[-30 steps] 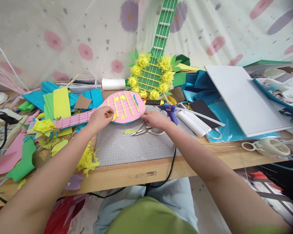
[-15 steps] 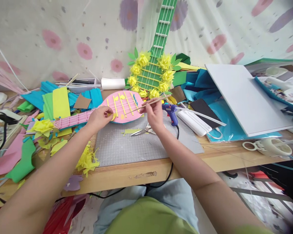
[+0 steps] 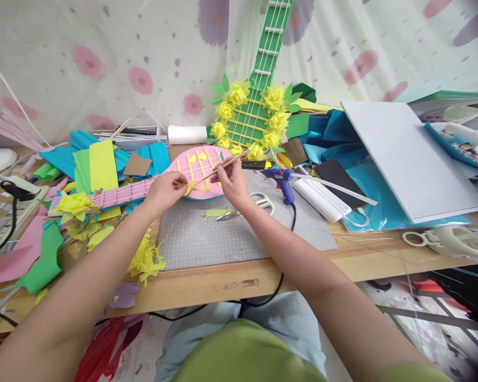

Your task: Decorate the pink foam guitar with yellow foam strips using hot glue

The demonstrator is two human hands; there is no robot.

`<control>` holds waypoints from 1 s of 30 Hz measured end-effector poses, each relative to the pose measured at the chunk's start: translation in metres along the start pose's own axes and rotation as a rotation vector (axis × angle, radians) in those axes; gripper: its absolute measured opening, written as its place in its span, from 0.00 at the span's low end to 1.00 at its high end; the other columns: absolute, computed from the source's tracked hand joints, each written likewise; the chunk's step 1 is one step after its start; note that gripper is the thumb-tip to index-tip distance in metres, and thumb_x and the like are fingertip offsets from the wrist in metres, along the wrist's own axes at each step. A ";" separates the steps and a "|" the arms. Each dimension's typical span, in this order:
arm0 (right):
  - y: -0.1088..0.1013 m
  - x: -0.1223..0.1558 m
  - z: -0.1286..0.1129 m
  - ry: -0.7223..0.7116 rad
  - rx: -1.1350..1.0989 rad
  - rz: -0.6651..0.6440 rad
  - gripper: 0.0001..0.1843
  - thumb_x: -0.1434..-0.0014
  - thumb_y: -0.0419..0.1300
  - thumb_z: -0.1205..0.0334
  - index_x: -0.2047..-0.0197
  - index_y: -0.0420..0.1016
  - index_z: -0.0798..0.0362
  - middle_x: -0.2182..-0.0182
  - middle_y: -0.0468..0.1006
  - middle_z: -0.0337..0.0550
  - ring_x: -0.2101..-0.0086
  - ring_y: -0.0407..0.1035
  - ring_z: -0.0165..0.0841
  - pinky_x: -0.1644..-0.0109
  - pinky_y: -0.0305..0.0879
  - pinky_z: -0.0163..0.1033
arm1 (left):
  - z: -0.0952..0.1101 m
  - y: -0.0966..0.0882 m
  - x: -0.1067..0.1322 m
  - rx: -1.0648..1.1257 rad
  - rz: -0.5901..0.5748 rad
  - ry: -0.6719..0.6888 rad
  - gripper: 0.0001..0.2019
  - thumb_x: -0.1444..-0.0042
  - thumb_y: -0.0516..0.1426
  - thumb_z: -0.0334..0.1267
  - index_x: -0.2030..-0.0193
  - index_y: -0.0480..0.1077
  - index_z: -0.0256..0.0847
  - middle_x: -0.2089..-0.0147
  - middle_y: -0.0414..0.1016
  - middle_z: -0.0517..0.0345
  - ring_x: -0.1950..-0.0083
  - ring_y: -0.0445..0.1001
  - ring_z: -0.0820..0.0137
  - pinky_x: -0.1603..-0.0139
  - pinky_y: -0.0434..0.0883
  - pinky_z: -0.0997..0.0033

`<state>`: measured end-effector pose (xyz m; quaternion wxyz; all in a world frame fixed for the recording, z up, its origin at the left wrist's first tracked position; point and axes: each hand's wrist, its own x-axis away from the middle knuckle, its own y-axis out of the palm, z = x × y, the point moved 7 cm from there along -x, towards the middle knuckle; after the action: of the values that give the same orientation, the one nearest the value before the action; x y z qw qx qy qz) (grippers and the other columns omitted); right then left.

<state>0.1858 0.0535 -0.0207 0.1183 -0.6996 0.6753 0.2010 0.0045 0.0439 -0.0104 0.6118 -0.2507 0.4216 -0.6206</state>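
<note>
A pink paper ukulele-like instrument (image 3: 213,184) with yellow strips and white strings lies across the back of the cutting mat, its neck to the left. My left hand (image 3: 165,190) is closed in a pinch at the near edge of its body, beside a small yellow paper piece (image 3: 190,188). Whether the fingers hold that piece, I cannot tell. Between the fingers of my right hand (image 3: 231,180) is a thin wooden stick (image 3: 239,156), slanting down over the pink body. Its lower end comes close to the left fingertips.
Scissors (image 3: 263,201) lie on the grey cutting mat (image 3: 207,246), and a blue glue gun (image 3: 283,185) sits to the right. Behind stands a green paper guitar (image 3: 258,80) with yellow flowers. Coloured paper scraps (image 3: 103,164) cover the left; a grey-white board (image 3: 414,164) leans at right.
My right hand has moved left with the stick, bringing the stick's lower end nearer my left fingers. My left hand stays at the pink body's edge. The view has shifted slightly.
</note>
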 end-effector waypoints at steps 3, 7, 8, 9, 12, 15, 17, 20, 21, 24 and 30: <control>0.000 -0.001 -0.001 -0.009 0.000 -0.001 0.10 0.40 0.53 0.55 0.60 0.55 0.48 0.69 0.68 0.34 0.74 0.70 0.23 0.67 0.73 0.34 | 0.002 -0.002 0.001 -0.007 -0.003 -0.013 0.08 0.54 0.54 0.39 0.68 0.71 0.41 0.62 0.76 0.55 0.62 0.74 0.67 0.58 0.72 0.67; -0.001 -0.001 -0.005 -0.044 0.027 -0.012 0.10 0.39 0.53 0.55 0.61 0.54 0.48 0.68 0.68 0.34 0.74 0.70 0.22 0.68 0.73 0.33 | 0.003 -0.002 0.001 -0.008 -0.008 -0.015 0.08 0.55 0.55 0.38 0.68 0.71 0.40 0.61 0.76 0.54 0.62 0.74 0.66 0.57 0.72 0.67; -0.001 -0.001 -0.006 -0.048 0.032 -0.014 0.10 0.39 0.53 0.55 0.61 0.54 0.48 0.68 0.68 0.34 0.74 0.70 0.22 0.68 0.73 0.33 | 0.002 -0.002 0.000 -0.007 -0.007 -0.012 0.08 0.55 0.55 0.38 0.68 0.71 0.40 0.61 0.76 0.54 0.62 0.74 0.66 0.57 0.72 0.67; -0.002 -0.001 -0.007 -0.048 0.034 -0.015 0.10 0.40 0.53 0.55 0.61 0.54 0.48 0.69 0.68 0.34 0.74 0.70 0.22 0.68 0.73 0.33 | 0.002 -0.002 0.000 -0.007 -0.007 -0.009 0.08 0.55 0.54 0.38 0.68 0.71 0.40 0.61 0.76 0.54 0.62 0.74 0.66 0.58 0.72 0.67; -0.001 -0.001 -0.009 -0.041 0.031 -0.020 0.10 0.39 0.53 0.56 0.60 0.54 0.48 0.69 0.68 0.33 0.74 0.71 0.22 0.68 0.73 0.33 | 0.000 -0.001 -0.001 -0.007 -0.006 -0.003 0.08 0.55 0.55 0.39 0.68 0.71 0.40 0.61 0.76 0.55 0.62 0.74 0.66 0.58 0.72 0.68; 0.001 -0.002 -0.008 -0.033 0.047 -0.031 0.09 0.39 0.52 0.57 0.58 0.55 0.47 0.68 0.68 0.34 0.74 0.71 0.23 0.67 0.73 0.34 | -0.001 0.000 -0.001 -0.010 -0.010 -0.011 0.08 0.55 0.55 0.39 0.68 0.71 0.41 0.61 0.77 0.55 0.62 0.74 0.66 0.58 0.72 0.68; 0.001 -0.003 -0.006 -0.023 0.071 -0.028 0.09 0.39 0.52 0.58 0.58 0.55 0.47 0.68 0.68 0.34 0.73 0.71 0.23 0.66 0.73 0.35 | 0.001 -0.001 0.000 -0.011 -0.014 -0.015 0.08 0.55 0.54 0.39 0.68 0.71 0.41 0.61 0.77 0.55 0.62 0.74 0.66 0.58 0.72 0.67; 0.001 -0.005 -0.004 -0.006 0.098 -0.015 0.08 0.40 0.53 0.60 0.58 0.56 0.47 0.67 0.69 0.35 0.72 0.71 0.24 0.65 0.73 0.35 | 0.004 -0.002 0.001 -0.011 -0.019 -0.016 0.08 0.55 0.54 0.39 0.68 0.71 0.41 0.61 0.77 0.54 0.61 0.74 0.65 0.57 0.72 0.67; 0.002 -0.005 -0.004 0.000 0.100 -0.013 0.08 0.40 0.53 0.61 0.58 0.57 0.47 0.67 0.69 0.35 0.72 0.71 0.24 0.64 0.72 0.35 | 0.004 -0.002 0.001 -0.010 -0.020 -0.017 0.08 0.55 0.54 0.39 0.68 0.71 0.40 0.61 0.77 0.54 0.61 0.74 0.65 0.57 0.72 0.67; 0.004 -0.005 -0.006 0.005 0.090 -0.010 0.06 0.40 0.53 0.61 0.61 0.57 0.47 0.68 0.69 0.35 0.73 0.71 0.24 0.65 0.72 0.36 | 0.005 -0.002 0.001 -0.011 -0.021 -0.015 0.08 0.54 0.54 0.39 0.68 0.70 0.41 0.61 0.77 0.54 0.61 0.74 0.66 0.56 0.72 0.67; 0.005 -0.007 -0.008 0.004 0.078 0.013 0.07 0.41 0.54 0.61 0.62 0.56 0.47 0.69 0.69 0.34 0.73 0.71 0.25 0.65 0.72 0.36 | 0.003 -0.002 0.000 -0.015 -0.016 0.009 0.08 0.53 0.55 0.40 0.68 0.71 0.40 0.61 0.76 0.54 0.61 0.74 0.67 0.57 0.72 0.68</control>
<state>0.1821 0.0556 -0.0103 0.1430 -0.6905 0.6875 0.1738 0.0064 0.0429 -0.0071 0.6031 -0.2558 0.4269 -0.6234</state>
